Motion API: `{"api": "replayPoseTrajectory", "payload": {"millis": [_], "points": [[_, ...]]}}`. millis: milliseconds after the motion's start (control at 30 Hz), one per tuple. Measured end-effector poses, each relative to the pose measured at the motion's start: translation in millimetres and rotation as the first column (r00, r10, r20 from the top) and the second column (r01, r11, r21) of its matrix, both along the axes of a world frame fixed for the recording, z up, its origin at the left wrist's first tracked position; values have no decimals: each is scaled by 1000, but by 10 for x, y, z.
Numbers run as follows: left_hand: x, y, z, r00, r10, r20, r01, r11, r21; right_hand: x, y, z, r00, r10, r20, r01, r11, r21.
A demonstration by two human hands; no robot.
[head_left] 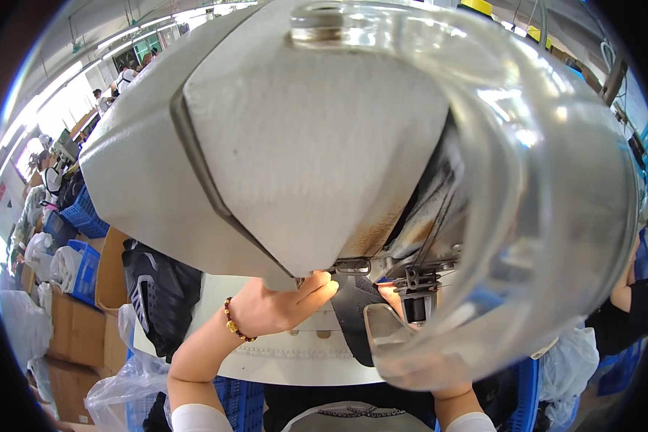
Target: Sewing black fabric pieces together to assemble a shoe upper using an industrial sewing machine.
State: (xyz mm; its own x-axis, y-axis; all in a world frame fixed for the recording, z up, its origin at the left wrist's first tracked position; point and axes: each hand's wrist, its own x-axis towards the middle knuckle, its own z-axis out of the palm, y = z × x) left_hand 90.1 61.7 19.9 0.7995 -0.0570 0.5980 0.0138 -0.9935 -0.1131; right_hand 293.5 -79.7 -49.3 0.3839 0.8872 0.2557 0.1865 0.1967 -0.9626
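A large pale grey sewing machine head (317, 144) fills the middle of the view. Below its needle area lies a dark, flat piece of material (354, 320), hanging toward me over the white machine bed (266, 356). My left hand (288, 306), with a beaded bracelet at the wrist, is closed under the machine's lower tip, fingers pressed together beside the dark piece; what they pinch is hidden. My right hand (390, 297) is at the dark piece's right edge, beside the roller presser foot (415, 306). A clear plastic guard (561, 180) blurs most of it.
Black shoe uppers (158, 295) lie on the left of the bed. Cardboard boxes (86, 327), blue crates (86, 270) and plastic bags (129, 381) crowd the left side. Another person's arm (623, 281) shows at far right, above more bags. Several people work in the far left background.
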Motion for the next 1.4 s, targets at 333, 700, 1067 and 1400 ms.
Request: {"api": "replayPoseTrajectory", "payload": {"millis": [333, 700, 1067, 1400], "points": [[-13, 187, -151, 996, -9, -94, -23, 942, -336, -22, 198, 74, 995, -102, 11, 100, 984, 150], [39, 144, -51, 988, 73, -137, -129, 878, -462, 114, 265, 19, 999, -46, 16, 42, 984, 171], [98, 55, -46, 997, 52, 62, -48, 996, -72, 251, 185, 256, 957, -69, 281, 28, 988, 149], [147, -61, 9, 994, 97, 57, -102, 991, 91, -168, -13, 267, 337, -110, 935, -20, 992, 124]]}}
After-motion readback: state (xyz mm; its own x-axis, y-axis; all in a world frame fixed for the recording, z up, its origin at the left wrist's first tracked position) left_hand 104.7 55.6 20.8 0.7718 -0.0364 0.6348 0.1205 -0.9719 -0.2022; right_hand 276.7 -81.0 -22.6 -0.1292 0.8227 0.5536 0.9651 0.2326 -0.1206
